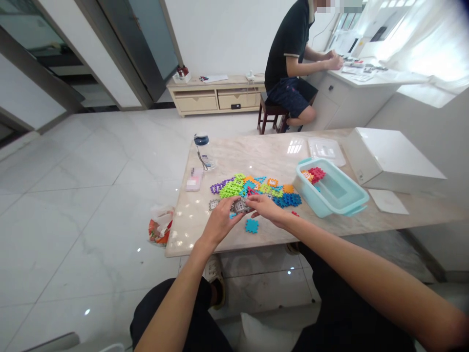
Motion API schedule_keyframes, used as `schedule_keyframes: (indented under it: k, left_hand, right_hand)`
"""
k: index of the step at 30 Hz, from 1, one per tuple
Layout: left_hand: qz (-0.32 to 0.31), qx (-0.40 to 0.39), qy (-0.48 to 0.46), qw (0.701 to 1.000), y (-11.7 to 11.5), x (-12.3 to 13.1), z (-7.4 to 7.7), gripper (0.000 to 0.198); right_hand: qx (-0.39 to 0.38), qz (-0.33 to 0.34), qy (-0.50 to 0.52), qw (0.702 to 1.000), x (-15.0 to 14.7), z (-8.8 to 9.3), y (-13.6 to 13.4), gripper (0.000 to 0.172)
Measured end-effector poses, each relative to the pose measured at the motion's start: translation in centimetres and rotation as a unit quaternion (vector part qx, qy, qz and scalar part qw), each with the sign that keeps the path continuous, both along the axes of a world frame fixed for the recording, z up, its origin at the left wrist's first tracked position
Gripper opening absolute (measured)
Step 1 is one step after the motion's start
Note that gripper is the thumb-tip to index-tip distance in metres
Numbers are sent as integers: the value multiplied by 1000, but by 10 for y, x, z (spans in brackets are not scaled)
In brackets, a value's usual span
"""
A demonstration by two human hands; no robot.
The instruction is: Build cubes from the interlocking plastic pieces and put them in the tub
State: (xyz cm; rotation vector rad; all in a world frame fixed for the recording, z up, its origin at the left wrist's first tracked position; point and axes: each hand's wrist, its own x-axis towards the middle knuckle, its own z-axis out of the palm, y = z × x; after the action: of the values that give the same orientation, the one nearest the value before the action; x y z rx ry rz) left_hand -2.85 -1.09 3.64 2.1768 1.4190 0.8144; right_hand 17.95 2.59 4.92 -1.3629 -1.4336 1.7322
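Pinching a grey piece point(241, 207) with our left hand point(222, 215) and right hand point(267, 208), we have coloured pieces point(231, 187) at twelve o'clock, turquoise tub point(310, 199) at three.

Bright daylight from far right; sheer white fabric curtain point(421, 54) there washed out; barred glare patch on far part of beige marbled tabletop point(238, 156), specular dots at its near left; glossy white marbled floor tiles point(91, 205) carry point highlights; wide-angle stretch toward edges; fine detail soft.
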Motion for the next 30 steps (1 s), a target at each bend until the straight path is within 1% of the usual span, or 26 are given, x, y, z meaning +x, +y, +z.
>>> schedule_keyframes:
  k: [3, 6, 8, 9, 11, 13, 15, 18, 22, 24, 25, 26, 27, 28, 30]
  left_hand:
    - [10, 3, 6, 1000, 0, 3, 1, 47]
    - [4, 7, 21, 1000, 1, 7, 3, 46]
    - [-5, 12, 22, 1000, 1, 8, 3, 45]
    - [-7, 12, 16, 1000, 1, 8, 3, 44]
    - [5, 2, -12, 1000, 2, 9, 0, 46]
    - [37, -35, -74, 996, 3, 9, -3, 50]
    - [70, -101, -160, 979, 6, 9, -8, 54]
    - [98, -191, -269, 939, 12, 10, -14, 56]
    - [111, -225, -370, 894, 17, 10, -17, 58]
    - [117, -235, -405, 876, 17, 8, -16, 58]
    - [124, -237, -415, 869, 17, 7, -14, 58]
    - [133, -236, -422, 865, 17, 6, -13, 58]
    - [140, -234, -424, 863, 17, 5, -12, 57]
    - [146, -231, -424, 863, 16, 4, -10, 57]
    - [151, -225, -418, 867, 15, 3, -8, 55]
  right_hand:
    - [-10, -10, 6, 1000, 0, 3, -1, 17]
    - [-35, -25, 41, 998, -1, 6, -3, 24]
    - [-40, -20, 55, 997, -2, 7, -4, 27]
    - [-37, -13, 52, 998, -3, 6, -4, 26]
    - [-27, -5, 32, 999, -3, 5, -2, 22]
    - [-18, -12, 22, 1000, -4, 4, 0, 20]
    - [-10, -24, 30, 999, -4, 4, 2, 23]
    - [4, -37, 43, 998, -5, 3, 0, 30]
    - [6, -24, 48, 999, -8, -2, -4, 37]
    - [45, -33, 12, 998, -8, 1, -1, 36]
    - [88, -50, -13, 995, -7, 7, 0, 35]
    - [143, -70, -34, 987, -5, 17, 2, 33]
    - [205, -92, -47, 973, -2, 30, 1, 30]
    - [267, -107, -40, 957, 1, 49, -2, 29]
    - [368, -102, 13, 924, 7, 95, -16, 25]
